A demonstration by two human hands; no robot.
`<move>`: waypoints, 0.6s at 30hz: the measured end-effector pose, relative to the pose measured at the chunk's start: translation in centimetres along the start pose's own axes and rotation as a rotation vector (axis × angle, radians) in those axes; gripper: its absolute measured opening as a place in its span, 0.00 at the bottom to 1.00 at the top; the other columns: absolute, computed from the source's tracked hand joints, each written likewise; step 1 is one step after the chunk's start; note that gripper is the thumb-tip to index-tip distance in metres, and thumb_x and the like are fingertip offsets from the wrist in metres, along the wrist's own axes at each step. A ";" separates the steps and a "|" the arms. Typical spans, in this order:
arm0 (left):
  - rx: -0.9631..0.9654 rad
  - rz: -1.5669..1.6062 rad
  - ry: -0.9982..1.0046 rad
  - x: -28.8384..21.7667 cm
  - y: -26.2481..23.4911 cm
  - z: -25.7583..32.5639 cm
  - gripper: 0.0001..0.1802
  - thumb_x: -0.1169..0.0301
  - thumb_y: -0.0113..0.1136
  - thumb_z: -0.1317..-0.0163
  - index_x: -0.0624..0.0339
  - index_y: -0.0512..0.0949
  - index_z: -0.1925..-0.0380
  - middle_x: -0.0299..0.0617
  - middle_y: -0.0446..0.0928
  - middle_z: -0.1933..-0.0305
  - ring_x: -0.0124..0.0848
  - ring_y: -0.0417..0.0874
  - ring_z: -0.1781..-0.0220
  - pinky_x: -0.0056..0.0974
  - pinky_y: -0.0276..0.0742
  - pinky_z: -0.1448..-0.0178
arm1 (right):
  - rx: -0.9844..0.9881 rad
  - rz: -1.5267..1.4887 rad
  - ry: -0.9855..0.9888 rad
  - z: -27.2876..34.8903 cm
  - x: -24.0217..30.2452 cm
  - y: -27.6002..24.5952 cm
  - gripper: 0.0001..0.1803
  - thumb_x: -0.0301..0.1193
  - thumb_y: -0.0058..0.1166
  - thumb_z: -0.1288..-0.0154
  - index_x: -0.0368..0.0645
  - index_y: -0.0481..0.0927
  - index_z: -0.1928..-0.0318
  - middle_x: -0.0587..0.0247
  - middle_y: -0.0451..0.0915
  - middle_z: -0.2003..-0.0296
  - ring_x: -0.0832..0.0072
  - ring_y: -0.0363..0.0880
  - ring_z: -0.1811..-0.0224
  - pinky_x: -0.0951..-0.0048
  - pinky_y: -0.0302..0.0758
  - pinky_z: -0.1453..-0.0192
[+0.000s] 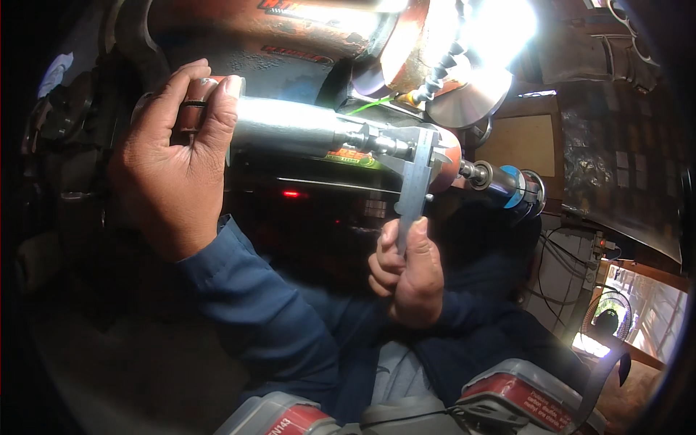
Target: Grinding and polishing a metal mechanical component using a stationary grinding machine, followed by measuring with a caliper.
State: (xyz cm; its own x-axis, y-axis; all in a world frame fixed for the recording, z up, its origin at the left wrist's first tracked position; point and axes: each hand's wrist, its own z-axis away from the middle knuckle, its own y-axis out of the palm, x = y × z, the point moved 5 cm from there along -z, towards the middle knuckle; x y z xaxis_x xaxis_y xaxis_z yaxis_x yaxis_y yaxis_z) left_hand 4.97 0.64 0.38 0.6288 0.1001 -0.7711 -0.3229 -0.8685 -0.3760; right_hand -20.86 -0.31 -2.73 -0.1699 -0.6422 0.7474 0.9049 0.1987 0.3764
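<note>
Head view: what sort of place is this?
Likely a machine or repair workshop: the right hand sets a metal caliper on a steel shaft held by the left hand, under a gooseneck work lamp.

Shaft (290, 125): bright bare metal, smooth, glossy
Caliper (415, 181): grey metal, matt
Sleeve (268, 312): blue cloth

Support: dark machine body (312, 210) behind the hands, surface mostly hidden in shadow | Carried: red indicator light (291, 193) is seen on its front | Other contents: cannot be told
</note>
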 end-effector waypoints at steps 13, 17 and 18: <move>0.016 0.004 0.016 -0.3 -0.1 -0.2 0.13 0.70 0.74 0.48 0.60 0.84 0.63 0.37 0.82 0.70 0.22 0.81 0.71 0.27 0.77 0.64 | -0.014 0.023 0.012 0.0 0.1 -0.1 0.26 0.54 0.32 0.25 0.44 0.68 0.63 0.77 0.54 0.82 0.88 0.47 0.86 0.83 0.48 0.84; 0.022 0.005 -0.009 -0.2 0.0 -0.2 0.13 0.69 0.74 0.48 0.60 0.84 0.63 0.37 0.82 0.71 0.22 0.81 0.71 0.28 0.77 0.65 | -0.030 -0.026 0.040 0.0 0.1 -0.3 0.26 0.54 0.33 0.25 0.43 0.69 0.63 0.77 0.55 0.82 0.88 0.47 0.86 0.83 0.47 0.84; 0.013 0.033 -0.011 -0.2 0.1 -0.2 0.13 0.69 0.74 0.48 0.60 0.84 0.63 0.36 0.82 0.71 0.22 0.81 0.71 0.28 0.77 0.65 | -0.007 -0.016 0.030 0.0 0.2 -0.2 0.26 0.54 0.33 0.25 0.43 0.69 0.63 0.77 0.55 0.82 0.88 0.47 0.86 0.83 0.47 0.84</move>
State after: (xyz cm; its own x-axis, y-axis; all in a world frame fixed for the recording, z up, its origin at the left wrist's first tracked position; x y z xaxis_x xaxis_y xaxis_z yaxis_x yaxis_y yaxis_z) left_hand 4.99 0.45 0.63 0.6095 0.0766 -0.7891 -0.3525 -0.8653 -0.3563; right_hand -21.04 -0.46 -2.67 -0.1724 -0.6672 0.7247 0.9048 0.1836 0.3843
